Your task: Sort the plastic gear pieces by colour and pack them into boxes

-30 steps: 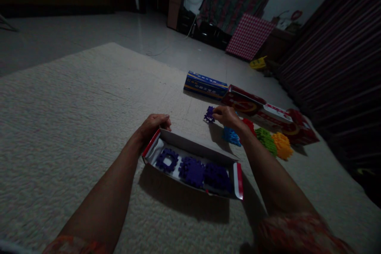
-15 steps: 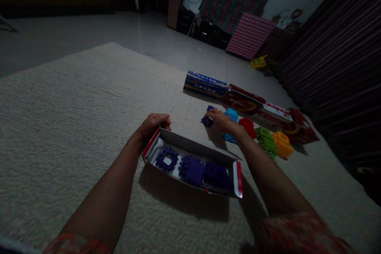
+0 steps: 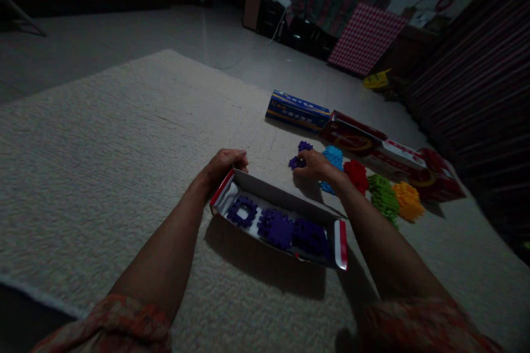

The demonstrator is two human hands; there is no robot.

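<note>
At the far left corner of an open white-and-red cardboard box [image 3: 340,242], my left hand [image 3: 223,166] is closed on its wall. The box tilts towards me, and purple toothed building blocks [image 3: 276,228] lie in it, among them a square one with a hole [image 3: 242,212]. Beyond the box, my right hand [image 3: 318,167] pinches a purple toothed block [image 3: 297,162] down at the mat. Another purple piece [image 3: 305,145] shows just past my fingers. Blue blocks [image 3: 332,155] are close to my right wrist, partly hidden by it.
Red blocks [image 3: 356,175], green blocks [image 3: 383,197] and orange blocks [image 3: 408,201] form a row to the right. Behind them stand a blue box [image 3: 297,110] and red boxes [image 3: 351,137]. All rest on a cream textured mat [image 3: 124,138]; a striped curtain [image 3: 480,55] hangs at right.
The camera view has turned a little, shifting the whole scene rightward. Both hands keep about the same places, the left on the box and the right at the purple block.
</note>
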